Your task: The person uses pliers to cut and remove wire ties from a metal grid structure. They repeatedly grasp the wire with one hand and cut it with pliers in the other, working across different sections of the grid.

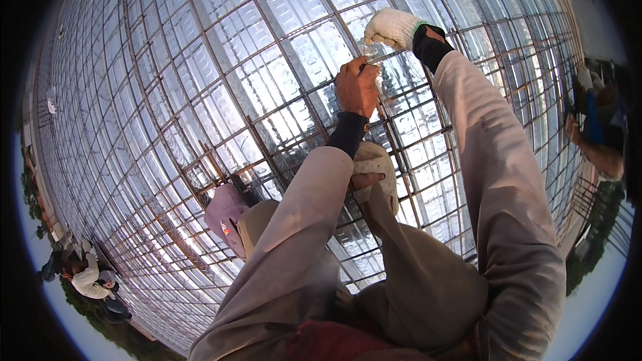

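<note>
A grid of thin brown steel reinforcing bars (302, 87) spreads beneath me over shiny ribbed metal decking (261, 27). My left hand (358, 87), bare with a black cuff at the wrist, is closed just above the bars, its fingertips turned toward my other hand. Beyond it and to the right, my right hand (393, 29) wears a white knit glove, with the fingers curled down toward the left hand. Between the two hands runs a faint thin strand, too fine to name. Whatever either hand pinches is hidden by the fingers.
My sandalled foot (376, 177) stands on the bars just below my left hand. A purple shoe (226, 217) shows left of my left sleeve. Other people are at the far left (93, 281) and right edge (602, 150). Bar ends (582, 197) stick out at right.
</note>
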The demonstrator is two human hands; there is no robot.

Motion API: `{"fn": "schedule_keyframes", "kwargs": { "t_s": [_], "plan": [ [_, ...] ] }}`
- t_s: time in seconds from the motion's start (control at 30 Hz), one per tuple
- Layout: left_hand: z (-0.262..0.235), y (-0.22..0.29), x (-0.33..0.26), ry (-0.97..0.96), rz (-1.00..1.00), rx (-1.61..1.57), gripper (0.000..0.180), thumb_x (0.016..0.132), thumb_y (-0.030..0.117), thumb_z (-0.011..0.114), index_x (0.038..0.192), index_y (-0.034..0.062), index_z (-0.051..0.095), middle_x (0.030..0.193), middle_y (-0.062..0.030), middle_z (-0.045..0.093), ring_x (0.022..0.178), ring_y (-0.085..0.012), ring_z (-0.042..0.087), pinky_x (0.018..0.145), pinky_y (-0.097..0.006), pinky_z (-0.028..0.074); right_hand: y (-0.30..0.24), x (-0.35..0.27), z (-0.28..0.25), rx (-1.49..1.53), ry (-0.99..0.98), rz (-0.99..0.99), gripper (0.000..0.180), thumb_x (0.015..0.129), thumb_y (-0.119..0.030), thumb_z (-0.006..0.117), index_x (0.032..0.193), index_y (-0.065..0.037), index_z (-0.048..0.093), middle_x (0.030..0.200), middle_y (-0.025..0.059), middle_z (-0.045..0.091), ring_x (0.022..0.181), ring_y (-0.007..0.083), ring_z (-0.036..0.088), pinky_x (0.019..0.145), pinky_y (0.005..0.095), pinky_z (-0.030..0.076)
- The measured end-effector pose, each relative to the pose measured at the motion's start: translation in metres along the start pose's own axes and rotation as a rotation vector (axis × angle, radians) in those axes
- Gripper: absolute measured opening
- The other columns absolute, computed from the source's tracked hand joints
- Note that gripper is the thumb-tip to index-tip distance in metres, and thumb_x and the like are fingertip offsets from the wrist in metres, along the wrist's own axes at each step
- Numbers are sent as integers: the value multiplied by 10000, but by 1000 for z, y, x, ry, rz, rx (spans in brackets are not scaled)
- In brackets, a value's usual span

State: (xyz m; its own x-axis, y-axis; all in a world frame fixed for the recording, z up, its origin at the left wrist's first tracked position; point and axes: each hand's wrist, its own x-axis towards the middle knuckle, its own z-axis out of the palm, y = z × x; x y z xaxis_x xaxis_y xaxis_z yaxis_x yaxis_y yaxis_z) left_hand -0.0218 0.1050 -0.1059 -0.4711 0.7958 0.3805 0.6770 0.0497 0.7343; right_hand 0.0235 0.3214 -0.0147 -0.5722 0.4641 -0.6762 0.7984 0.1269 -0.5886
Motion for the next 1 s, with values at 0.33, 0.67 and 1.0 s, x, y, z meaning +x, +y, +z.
{"fn": "schedule_keyframes", "kwargs": {
  "t_s": [0.33,0.67,1.0],
  "plan": [
    [-21,-8,74,-414,-168,-25,71,911,202,823,915,149,869,1034,-99,775,964,-314,759,847,-452,618,78,-129,98,293,256,-28,298,1033,-227,675,1103,26,817,881,65,779,766,174,671,750,341,534],
    [-3,19,135,-1012,298,417,228,937,230,815,1095,69,843,1221,-160,780,1206,-329,751,1000,-498,623,26,-140,154,356,383,2,385,1049,-306,604,1108,14,811,971,286,777,971,480,758,867,508,581],
    [-195,-73,20,-285,-237,63,217,1048,163,736,1214,48,816,1161,-169,818,1051,-332,777,926,-452,600,221,-300,120,-194,1127,515,467,1041,-330,653,1381,-17,724,1243,263,780,1186,434,748,1035,517,570]
  ]
}}
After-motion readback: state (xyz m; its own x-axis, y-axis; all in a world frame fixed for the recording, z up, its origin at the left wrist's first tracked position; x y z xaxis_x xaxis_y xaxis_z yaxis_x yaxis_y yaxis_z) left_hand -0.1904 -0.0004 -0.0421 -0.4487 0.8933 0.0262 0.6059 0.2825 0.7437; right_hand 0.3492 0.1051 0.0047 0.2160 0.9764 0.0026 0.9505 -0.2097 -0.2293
